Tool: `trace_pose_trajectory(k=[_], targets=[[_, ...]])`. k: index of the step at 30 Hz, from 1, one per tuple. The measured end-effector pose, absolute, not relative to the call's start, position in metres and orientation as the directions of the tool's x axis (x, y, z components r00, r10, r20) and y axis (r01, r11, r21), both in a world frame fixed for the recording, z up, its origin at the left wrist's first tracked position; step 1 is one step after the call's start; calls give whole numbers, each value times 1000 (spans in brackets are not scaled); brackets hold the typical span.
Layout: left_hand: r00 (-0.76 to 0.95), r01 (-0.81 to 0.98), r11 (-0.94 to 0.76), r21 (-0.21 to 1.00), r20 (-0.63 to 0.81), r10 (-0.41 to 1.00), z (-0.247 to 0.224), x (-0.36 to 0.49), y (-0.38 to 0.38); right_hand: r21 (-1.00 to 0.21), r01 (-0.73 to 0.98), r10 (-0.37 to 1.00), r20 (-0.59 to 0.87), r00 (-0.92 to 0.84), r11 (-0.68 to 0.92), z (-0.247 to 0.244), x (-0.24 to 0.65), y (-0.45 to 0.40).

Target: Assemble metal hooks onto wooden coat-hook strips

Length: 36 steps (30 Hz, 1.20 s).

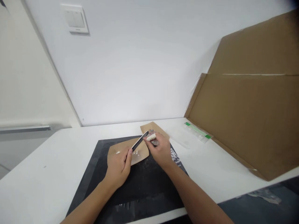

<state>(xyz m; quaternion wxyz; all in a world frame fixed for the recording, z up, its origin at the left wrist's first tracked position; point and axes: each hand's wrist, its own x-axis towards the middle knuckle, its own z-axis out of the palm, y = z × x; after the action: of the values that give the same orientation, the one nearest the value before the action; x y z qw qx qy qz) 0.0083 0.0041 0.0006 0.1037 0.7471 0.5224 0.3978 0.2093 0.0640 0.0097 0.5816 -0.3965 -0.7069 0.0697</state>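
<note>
My left hand [119, 168] is closed around a slim black stick with a pale edge [139, 141], which looks like a nail file. The stick slants up to the right, its far end near my right fingertips. My right hand [161, 149] is pinched by that end; whatever its fingertips hold is too small to make out. A white ribbed covering [151, 137] appears to wrap a right finger. Below the stick, a brown paper sheet [114, 149] carries several small white bits [136, 153]. The sheet lies on a black mat [144, 189].
A second brown sheet [147, 127] and a crumpled clear packet lie behind my right hand. Small white pieces [173, 154] line the mat's right side. A clear, green-edged strip [198, 130] rests by a large open cardboard box [245, 118]. The white table [67, 155] meets a wall.
</note>
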Motion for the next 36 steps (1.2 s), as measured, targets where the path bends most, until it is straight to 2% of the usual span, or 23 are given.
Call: trace_pose_trajectory(k=[4,11,19,23,27,32,36], targets=[[131,700,-432,570,491,861,-1,9,4,-574,479,650,760,9,664,10,209,64],[129,676,-435,595,485,865,-2,5,6,-511,404,615,766,-184,758,8,190,47],[129,696,-414,587,465,876,1,9,3,-605,503,674,736,59,617,9,206,63],[143,695,-426,579,470,871,2,11,3,-630,508,683,722,107,587,9,213,70],[138,689,-429,584,476,869,2,9,3,-607,497,678,733,51,619,9,202,62],[101,706,-422,569,509,855,1,6,4,-565,424,663,738,-123,708,8,185,46],[113,703,-420,574,493,863,1,6,5,-582,431,674,733,-89,690,8,190,49]])
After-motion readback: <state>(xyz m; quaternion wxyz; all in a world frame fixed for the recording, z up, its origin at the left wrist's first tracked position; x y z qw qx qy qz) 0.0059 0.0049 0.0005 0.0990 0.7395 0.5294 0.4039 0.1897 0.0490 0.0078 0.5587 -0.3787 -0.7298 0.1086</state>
